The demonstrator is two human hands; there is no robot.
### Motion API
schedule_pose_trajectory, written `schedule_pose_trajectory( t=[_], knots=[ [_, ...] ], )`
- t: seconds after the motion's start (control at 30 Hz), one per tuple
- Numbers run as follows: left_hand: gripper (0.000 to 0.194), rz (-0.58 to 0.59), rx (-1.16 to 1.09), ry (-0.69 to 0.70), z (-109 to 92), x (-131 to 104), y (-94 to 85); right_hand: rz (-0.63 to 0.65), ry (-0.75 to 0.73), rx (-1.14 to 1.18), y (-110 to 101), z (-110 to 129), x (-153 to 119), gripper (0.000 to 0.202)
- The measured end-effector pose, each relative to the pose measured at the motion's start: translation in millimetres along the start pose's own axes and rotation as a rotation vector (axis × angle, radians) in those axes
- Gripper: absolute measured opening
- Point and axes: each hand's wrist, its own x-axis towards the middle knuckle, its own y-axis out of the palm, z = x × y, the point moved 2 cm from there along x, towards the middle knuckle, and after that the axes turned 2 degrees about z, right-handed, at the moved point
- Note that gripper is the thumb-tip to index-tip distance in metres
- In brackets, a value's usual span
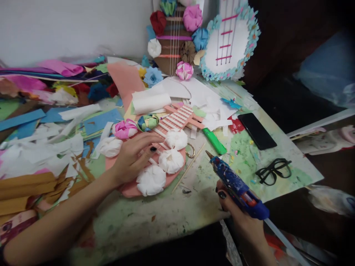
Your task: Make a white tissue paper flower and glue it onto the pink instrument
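My right hand (235, 210) is wrapped round a blue hot glue gun (235, 186), its nozzle pointing up and left toward the craft. A long pale glue stick (285, 238) sticks out of its back end. My left hand (135, 155) lies over a salmon-pink paper guitar (127, 190), fingers stretched to the right; whether they press on it I cannot tell. White paper flowers (151, 180) line the guitar's right side. A pink flower (125, 128), a green-and-blue flower (148, 122) and another white flower (111, 146) are at its upper left. Pale strips (177, 117) cross its neck.
Paper scraps (41, 147) cover the left of the table. A green marker-like tube (215, 141), a gold ring (190, 150), a thin stick (188, 168), a phone (257, 130) and glasses (274, 171) lie to the right. Two decorated guitars (226, 44) stand behind.
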Motion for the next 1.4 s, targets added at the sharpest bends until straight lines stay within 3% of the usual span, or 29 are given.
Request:
schedule_pose_trajectory(
  t=[0.1, 0.17, 0.3, 0.4, 0.5, 0.67, 0.83, 0.97, 1.1, 1.4],
  knots=[
    [0.022, -0.089, 0.082, -0.010, -2, -14, -12.0, 0.009, -0.148, -0.200, -4, -1, -1, 0.008],
    [0.022, -0.207, 0.197, -0.093, 3, -28, -27.3, 0.026, -0.226, -0.332, -7, 1, 1, 0.009],
    [0.030, -0.478, 0.403, -0.497, 34, -65, -69.5, 0.076, -0.210, -0.577, -16, 2, 7, 0.016],
    [0.032, -0.428, 0.280, -0.878, 60, -92, -88.4, 0.060, -0.171, -0.733, -27, -8, 12, 0.020],
    [0.036, -0.306, -0.184, -1.059, 71, -104, -85.4, 0.045, -0.174, -0.849, -39, -25, 18, 0.027],
    [0.030, -0.182, -0.753, -1.043, 69, -97, -68.3, -0.051, -0.147, -0.947, -53, -49, 29, 0.032],
    [0.021, -0.016, -0.980, -0.867, 75, -95, -60.1, -0.086, -0.068, -0.931, -58, -52, 27, 0.030],
    [0.024, 0.070, -1.018, -0.813, 81, -97, -53.5, -0.092, -0.046, -0.930, -59, -52, 23, 0.027],
    [0.028, 0.164, -0.984, -0.796, 75, -97, -49.6, -0.061, -0.063, -0.880, -52, -45, 26, 0.028],
    [0.025, 0.159, -1.014, -0.898, 54, -90, -41.5, -0.091, -0.051, -0.750, -6, -16, 67, 0.025]
  ],
)
